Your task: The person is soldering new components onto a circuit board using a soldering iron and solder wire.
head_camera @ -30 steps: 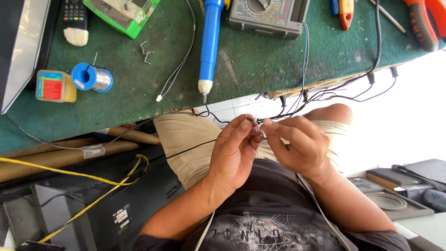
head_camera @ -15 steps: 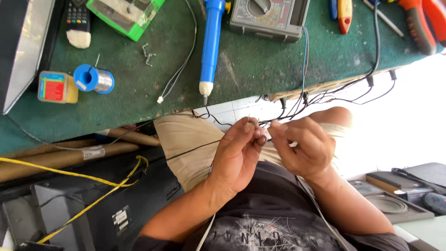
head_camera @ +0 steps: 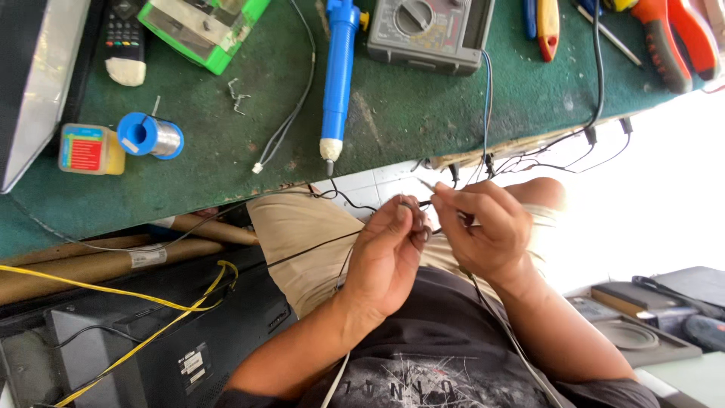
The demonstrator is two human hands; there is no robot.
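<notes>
Thin black wire (head_camera: pixel 317 246) pinched between both hands, over the lap, just below the bench edge. Left hand (head_camera: pixel 389 253) closed on it, thumb and forefinger gripping near a small dark end piece (head_camera: pixel 414 214). Right hand (head_camera: pixel 479 230) closed too, fingertips meeting the left's at the same spot, pinching the wire end; exact part under the fingers too small to tell. Wire runs left from the hands across beige shorts (head_camera: pixel 298 234) toward the bench. More thin black leads (head_camera: pixel 559 155) hanging off the bench edge just above the hands. White cable (head_camera: pixel 336 381) trailing down over a dark printed shirt (head_camera: pixel 423 370).

On the green mat (head_camera: pixel 226 166): blue desoldering pump (head_camera: pixel 337 83) lying tip toward the edge, nearest the hands. Grey multimeter (head_camera: pixel 427 30) just right of it. Solder spool (head_camera: pixel 155 136) with blue flanges at left, small yellow tub (head_camera: pixel 89 149) beside it, touching or nearly so. Green box (head_camera: pixel 204 26) and black remote (head_camera: pixel 124 38) at top left. Orange-handled pliers (head_camera: pixel 676 41) and yellow-blue screwdriver (head_camera: pixel 545 23) at top right. White-plugged grey lead (head_camera: pixel 283 136) lying loose mid-mat.

Below bench, left: brown tubes (head_camera: pixel 91 261), yellow cord (head_camera: pixel 151 302) over a black case (head_camera: pixel 174 355).
</notes>
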